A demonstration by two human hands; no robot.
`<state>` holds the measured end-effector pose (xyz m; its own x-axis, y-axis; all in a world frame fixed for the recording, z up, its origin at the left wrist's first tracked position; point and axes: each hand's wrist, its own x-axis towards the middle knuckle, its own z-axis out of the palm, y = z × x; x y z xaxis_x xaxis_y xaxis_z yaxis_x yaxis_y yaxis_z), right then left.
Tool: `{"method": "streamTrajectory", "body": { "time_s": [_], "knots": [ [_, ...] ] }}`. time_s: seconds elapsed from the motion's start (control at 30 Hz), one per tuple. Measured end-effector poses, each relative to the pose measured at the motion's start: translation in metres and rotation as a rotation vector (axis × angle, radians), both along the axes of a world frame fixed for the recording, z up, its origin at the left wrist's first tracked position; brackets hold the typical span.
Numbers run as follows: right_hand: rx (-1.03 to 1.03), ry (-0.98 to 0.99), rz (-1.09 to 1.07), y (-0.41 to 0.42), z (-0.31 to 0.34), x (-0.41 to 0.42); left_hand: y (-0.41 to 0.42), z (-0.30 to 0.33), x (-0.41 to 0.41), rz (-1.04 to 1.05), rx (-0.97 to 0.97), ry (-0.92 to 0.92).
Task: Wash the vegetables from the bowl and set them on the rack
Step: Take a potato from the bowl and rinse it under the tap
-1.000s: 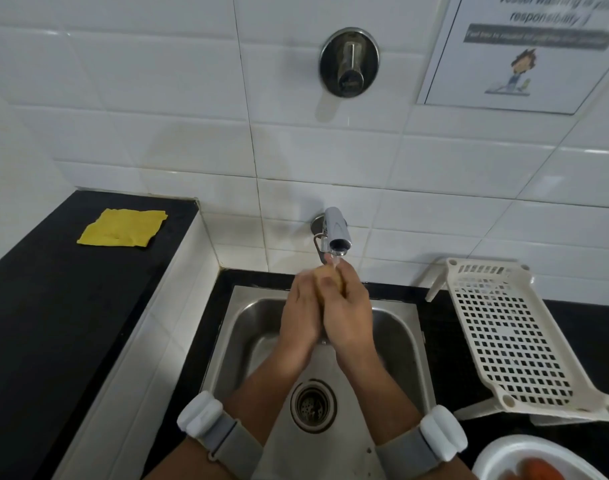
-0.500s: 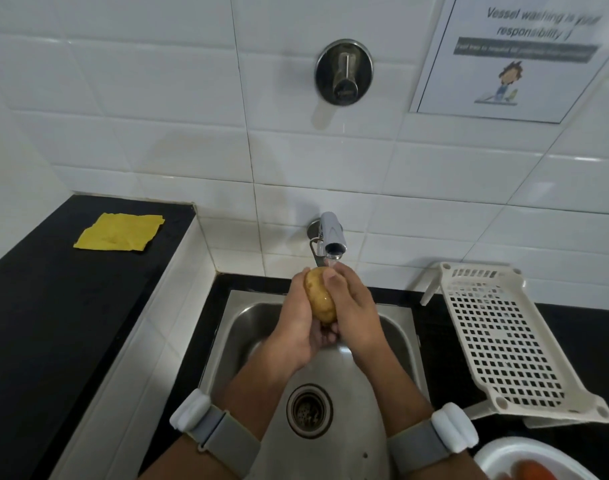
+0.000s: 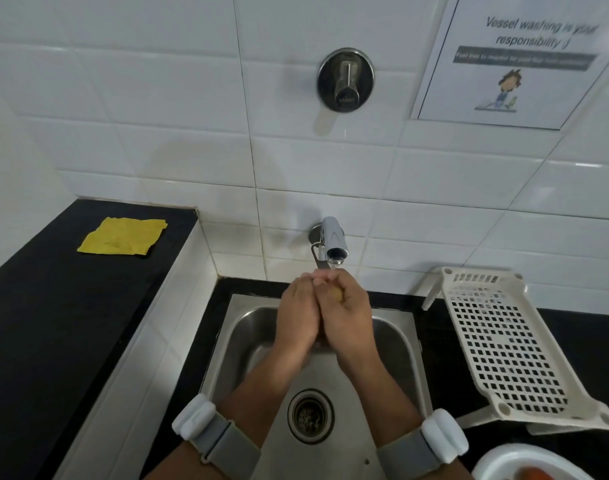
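Rubbing a potato [image 3: 338, 295] under the tap [image 3: 334, 241], near the middle of the frame, I cup my left hand [image 3: 298, 315] and right hand [image 3: 348, 317] round it. It looks firm, wet and slippery, so I hold it round its middle. A moment ago more of it showed.

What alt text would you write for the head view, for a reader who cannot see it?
Two hands, the left hand and right hand, clasp a potato under the running tap above a steel sink. A white rack stands on the black counter to the right, bare, and a white bowl shows at the bottom right corner. A yellow cloth lies on the left counter.
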<state>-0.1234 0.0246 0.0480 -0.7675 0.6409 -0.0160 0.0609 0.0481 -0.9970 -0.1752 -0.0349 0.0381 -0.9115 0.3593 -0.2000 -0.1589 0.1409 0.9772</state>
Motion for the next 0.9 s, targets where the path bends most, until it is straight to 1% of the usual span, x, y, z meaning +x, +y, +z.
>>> {"method": "streamTrajectory", "body": {
  "time_s": [0.07, 0.13, 0.17, 0.23, 0.27, 0.3, 0.37, 0.4, 0.43, 0.47, 0.5, 0.53, 0.57, 0.6, 0.63, 0.67, 0.8, 0.83, 0.9],
  "knots": [
    [-0.118, 0.004, -0.018, 0.001, 0.009, -0.002, -0.002, -0.002, 0.004, 0.0, -0.023, 0.133],
    [-0.262, 0.011, -0.08, 0.005, 0.016, -0.005, -0.004, 0.003, 0.005, 0.063, -0.017, 0.207],
    [-0.329, 0.021, -0.092, 0.008, 0.018, -0.006, -0.005, 0.004, 0.005, 0.058, -0.006, 0.254],
    [-0.414, 0.034, -0.094, 0.012, 0.019, -0.006, -0.01, 0.008, 0.008, -0.036, -0.011, 0.341],
    [-0.439, 0.04, -0.087, 0.013, 0.02, -0.007, -0.012, 0.006, 0.009, -0.07, 0.002, 0.333],
    [-0.43, 0.033, -0.076, 0.012, 0.02, -0.007, -0.01, 0.001, 0.007, -0.064, 0.035, 0.29],
    [-0.358, 0.021, -0.032, 0.006, 0.017, -0.005, -0.002, -0.001, 0.003, 0.005, 0.034, 0.182],
    [-0.315, 0.021, 0.0, 0.002, 0.014, -0.005, 0.0, 0.001, 0.003, 0.049, 0.055, 0.107],
    [-0.266, 0.017, 0.03, -0.001, 0.013, -0.004, 0.005, 0.0, 0.002, 0.079, 0.106, 0.07],
    [-0.227, 0.012, 0.05, -0.003, 0.01, -0.003, 0.007, 0.004, 0.003, 0.107, 0.203, -0.082],
    [-0.198, 0.002, 0.059, -0.002, 0.008, -0.003, 0.008, 0.009, 0.005, 0.104, 0.313, -0.297],
    [-0.181, -0.005, 0.055, 0.0, 0.006, -0.003, 0.008, 0.012, 0.008, 0.089, 0.364, -0.503],
    [-0.171, -0.013, 0.033, 0.002, 0.005, -0.004, 0.009, 0.011, 0.009, 0.068, 0.364, -0.574],
    [-0.177, -0.015, 0.005, 0.003, 0.005, -0.004, 0.01, 0.009, 0.011, 0.073, 0.313, -0.578],
    [-0.195, -0.003, -0.025, 0.003, 0.006, -0.005, 0.011, 0.007, 0.014, 0.091, 0.25, -0.539],
    [-0.215, 0.007, -0.051, 0.004, 0.004, -0.007, 0.013, 0.004, 0.015, 0.116, 0.228, -0.482],
    [-0.316, 0.014, -0.05, 0.003, 0.003, -0.009, 0.011, 0.003, 0.01, 0.117, 0.25, -0.198],
    [-0.328, 0.014, -0.02, 0.003, 0.002, -0.008, 0.011, 0.004, 0.008, 0.105, 0.257, -0.151],
    [-0.299, 0.011, 0.013, -0.002, 0.0, -0.008, 0.01, 0.003, 0.004, 0.117, 0.287, -0.114]
  ]
}}
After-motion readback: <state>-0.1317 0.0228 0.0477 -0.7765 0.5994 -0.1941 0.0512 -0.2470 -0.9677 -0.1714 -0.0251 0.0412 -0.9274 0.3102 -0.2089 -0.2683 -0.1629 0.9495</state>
